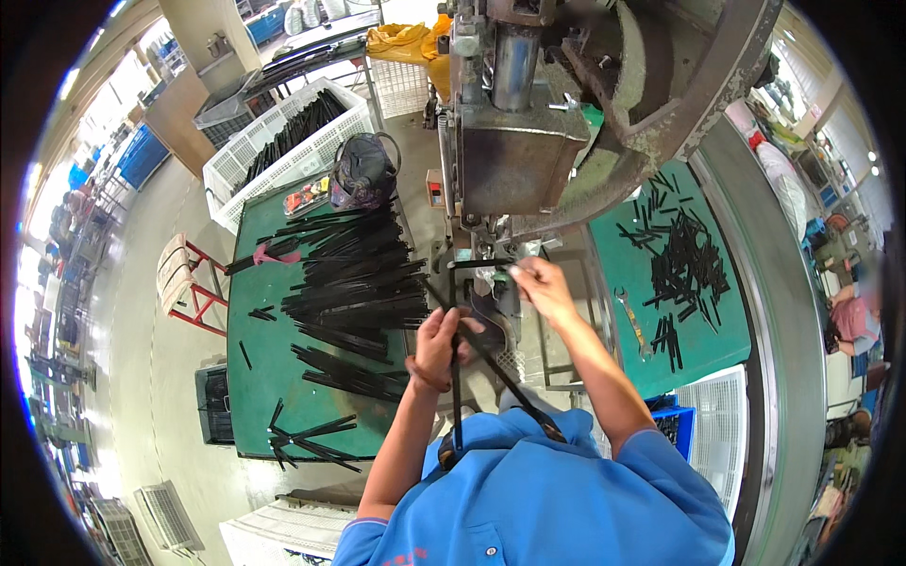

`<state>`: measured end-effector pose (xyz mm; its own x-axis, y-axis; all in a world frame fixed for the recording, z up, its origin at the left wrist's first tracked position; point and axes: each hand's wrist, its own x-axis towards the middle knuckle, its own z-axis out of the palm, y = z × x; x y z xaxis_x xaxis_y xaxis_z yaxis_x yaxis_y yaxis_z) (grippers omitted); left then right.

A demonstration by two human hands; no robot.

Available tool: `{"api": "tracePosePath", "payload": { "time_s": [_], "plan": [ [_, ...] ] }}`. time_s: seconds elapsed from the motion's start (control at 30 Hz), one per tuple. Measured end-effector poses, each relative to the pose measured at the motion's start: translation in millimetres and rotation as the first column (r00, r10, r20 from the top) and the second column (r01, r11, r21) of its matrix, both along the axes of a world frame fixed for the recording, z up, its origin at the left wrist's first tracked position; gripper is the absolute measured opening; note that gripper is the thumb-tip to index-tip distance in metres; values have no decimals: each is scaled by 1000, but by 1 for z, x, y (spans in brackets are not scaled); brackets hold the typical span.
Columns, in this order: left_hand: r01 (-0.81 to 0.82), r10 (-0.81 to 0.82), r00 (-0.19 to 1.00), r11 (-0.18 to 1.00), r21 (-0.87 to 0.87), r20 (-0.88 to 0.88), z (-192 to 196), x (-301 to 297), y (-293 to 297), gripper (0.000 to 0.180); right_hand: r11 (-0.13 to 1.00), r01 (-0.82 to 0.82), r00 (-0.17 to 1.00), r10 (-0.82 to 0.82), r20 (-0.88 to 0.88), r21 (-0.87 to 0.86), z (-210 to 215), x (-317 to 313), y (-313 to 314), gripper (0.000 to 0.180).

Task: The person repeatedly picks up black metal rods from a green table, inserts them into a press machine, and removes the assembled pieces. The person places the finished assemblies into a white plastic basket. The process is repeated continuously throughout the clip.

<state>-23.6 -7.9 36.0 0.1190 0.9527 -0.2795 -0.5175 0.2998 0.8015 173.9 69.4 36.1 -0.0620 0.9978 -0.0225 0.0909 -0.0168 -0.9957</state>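
Long, thin black strips [457, 406] are gripped by the left fingers [438, 327]; a short black bar [481, 264] is pinched by the right fingers [528, 272]. Work judged unfinished; whether heaped black strips [354, 292] leftward or short black pieces [689, 266] rightward are completed cannot be told.

Strips [357, 300] on left table [257, 401], wrench [633, 322] on right table [725, 341]

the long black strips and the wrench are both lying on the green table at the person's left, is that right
Not quite: the head view shows the wrench on the green table at the right. The long black strips do lie on the left one.
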Motion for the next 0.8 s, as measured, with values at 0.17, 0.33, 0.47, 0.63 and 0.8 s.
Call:
{"api": "tracePosePath", "payload": {
  "time_s": [0.17,0.33,0.47,0.63,0.8],
  "plan": [
    [-112,112,994,994,13,4,-10,-26,-14,24,997,-67,997,65,-46,-42,-7,-28,27,17],
    [-195,197,979,980,36,-56,-12,-25,-25,23,960,-74,986,30,-163,-269,-20,-32,28,20],
    [-259,259,962,966,16,-88,-1,-19,-31,22,924,-229,973,212,-90,-306,-22,-23,23,23],
    [-265,261,955,964,-5,-138,10,-9,-38,22,796,-173,795,-235,559,580,-59,18,100,26],
    [-220,218,971,975,-18,-96,14,10,-37,24,869,-296,647,-122,752,396,-78,13,145,22]
  ]
}}
